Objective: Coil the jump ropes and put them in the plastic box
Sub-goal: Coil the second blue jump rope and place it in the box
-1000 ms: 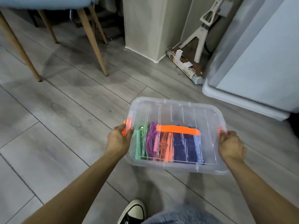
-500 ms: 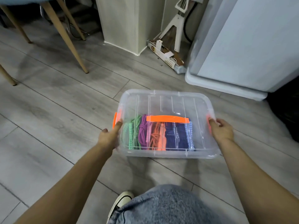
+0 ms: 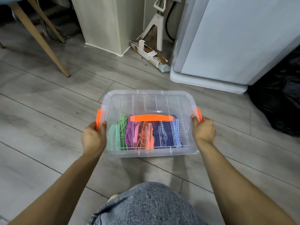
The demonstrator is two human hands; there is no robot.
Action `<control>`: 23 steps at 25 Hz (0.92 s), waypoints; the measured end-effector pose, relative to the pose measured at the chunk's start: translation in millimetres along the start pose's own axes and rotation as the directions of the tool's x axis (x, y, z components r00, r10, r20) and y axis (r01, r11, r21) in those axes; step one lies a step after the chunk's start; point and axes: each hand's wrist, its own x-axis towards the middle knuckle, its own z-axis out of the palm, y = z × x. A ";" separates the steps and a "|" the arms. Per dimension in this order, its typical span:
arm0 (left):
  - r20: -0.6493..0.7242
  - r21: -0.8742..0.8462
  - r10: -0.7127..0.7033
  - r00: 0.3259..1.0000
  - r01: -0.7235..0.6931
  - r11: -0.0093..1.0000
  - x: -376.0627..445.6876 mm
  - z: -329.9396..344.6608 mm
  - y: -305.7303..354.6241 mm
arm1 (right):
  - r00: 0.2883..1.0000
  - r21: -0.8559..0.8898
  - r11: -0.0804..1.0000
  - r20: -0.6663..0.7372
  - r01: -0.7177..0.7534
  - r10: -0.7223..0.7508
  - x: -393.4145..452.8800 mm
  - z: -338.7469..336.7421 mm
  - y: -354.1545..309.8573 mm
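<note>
A clear plastic box [image 3: 146,101] with its lid on sits low over the grey floor. It has an orange lid handle [image 3: 151,118] and orange side latches. Inside, against the near wall, lie several coiled jump ropes: green [image 3: 123,132], purple [image 3: 129,135], orange [image 3: 142,137] and dark blue [image 3: 168,135]. My left hand [image 3: 93,137] grips the box's left side at the orange latch [image 3: 98,119]. My right hand [image 3: 203,130] grips the right side at the other latch [image 3: 199,116].
A white appliance [image 3: 235,38] stands at the back right, a black bag [image 3: 279,101] beside it. A flattened carton [image 3: 148,54] and white stand lean by a grey cabinet [image 3: 105,23]. Wooden chair legs [image 3: 39,39] are at the back left. My knee [image 3: 146,205] is below.
The box has come lower, down toward the floor, held in both hands. My view has dropped and shifted right, and my knee has come into view.
</note>
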 end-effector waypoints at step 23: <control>0.482 0.233 0.175 0.859 -0.318 0.919 16.9 60.8 86.8 | 0.971 -0.077 0.972 -0.117 -0.220 0.211 8.8 -42.1 54.5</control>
